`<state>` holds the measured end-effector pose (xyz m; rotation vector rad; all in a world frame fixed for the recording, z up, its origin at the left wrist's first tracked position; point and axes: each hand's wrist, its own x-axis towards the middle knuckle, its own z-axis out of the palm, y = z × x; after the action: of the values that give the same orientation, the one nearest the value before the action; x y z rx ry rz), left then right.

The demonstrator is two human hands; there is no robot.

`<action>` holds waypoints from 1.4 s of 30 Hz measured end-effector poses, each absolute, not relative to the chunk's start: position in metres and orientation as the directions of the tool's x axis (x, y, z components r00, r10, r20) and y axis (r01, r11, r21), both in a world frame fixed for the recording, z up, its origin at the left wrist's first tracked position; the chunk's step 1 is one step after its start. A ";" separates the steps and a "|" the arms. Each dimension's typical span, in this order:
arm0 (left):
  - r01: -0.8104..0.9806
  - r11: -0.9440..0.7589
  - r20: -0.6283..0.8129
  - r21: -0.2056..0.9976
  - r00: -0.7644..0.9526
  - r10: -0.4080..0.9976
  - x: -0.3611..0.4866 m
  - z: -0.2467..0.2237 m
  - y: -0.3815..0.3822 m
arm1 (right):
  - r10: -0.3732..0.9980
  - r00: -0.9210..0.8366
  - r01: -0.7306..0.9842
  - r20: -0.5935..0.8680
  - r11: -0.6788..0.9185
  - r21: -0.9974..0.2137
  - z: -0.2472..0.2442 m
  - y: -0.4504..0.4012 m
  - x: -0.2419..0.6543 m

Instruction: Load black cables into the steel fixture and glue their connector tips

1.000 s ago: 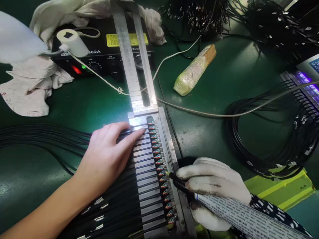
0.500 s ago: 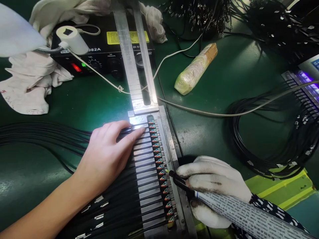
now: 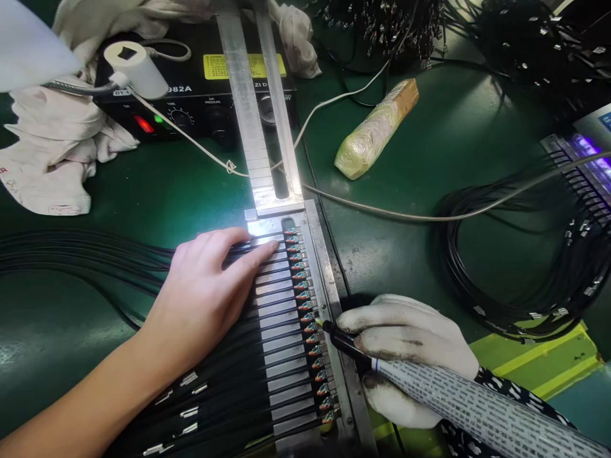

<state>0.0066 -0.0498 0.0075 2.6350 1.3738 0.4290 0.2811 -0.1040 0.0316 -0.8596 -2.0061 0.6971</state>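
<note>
"Why is the left hand [image 3: 205, 292] at eight o'clock?"

"It rests on black cables [image 3: 124, 248], probably for steadying them; its grip, one cannot tell. At six, the metal fixture [image 3: 319, 254] spaces them. At five, the gloved right hand [image 3: 413, 327] grasps a pen-like tool [image 3: 443, 397] near the wires [image 3: 310, 329]."

"The surface?"

"Green table [image 3: 386, 261]: control box [image 3: 200, 105] at eleven, coiled cable [image 3: 446, 254] at three."

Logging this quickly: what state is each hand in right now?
Left hand: bare, open, resting on black cables.
Right hand: gloved, closed around a printed pen-like tool.
</note>
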 end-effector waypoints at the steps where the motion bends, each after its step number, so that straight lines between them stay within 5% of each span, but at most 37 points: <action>1: 0.779 -0.575 0.187 0.250 0.544 0.818 0.007 0.008 -0.050 | 0.775 -0.425 0.317 0.468 0.612 -0.724 0.031 -0.104 0.281; 12: 0.787 -0.578 0.188 0.214 0.548 0.815 0.008 0.008 -0.050 | 0.754 -0.489 0.390 0.440 0.639 -0.662 0.046 -0.109 0.288; 42: 0.792 -0.572 0.183 0.215 0.543 0.820 0.008 0.010 -0.050 | 0.784 -0.413 0.302 0.463 0.598 -0.743 0.027 -0.126 0.284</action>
<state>0.0082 -0.0502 0.0097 2.6646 1.3968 0.4014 0.2840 -0.1256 0.0273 -0.8622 -1.9804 0.7229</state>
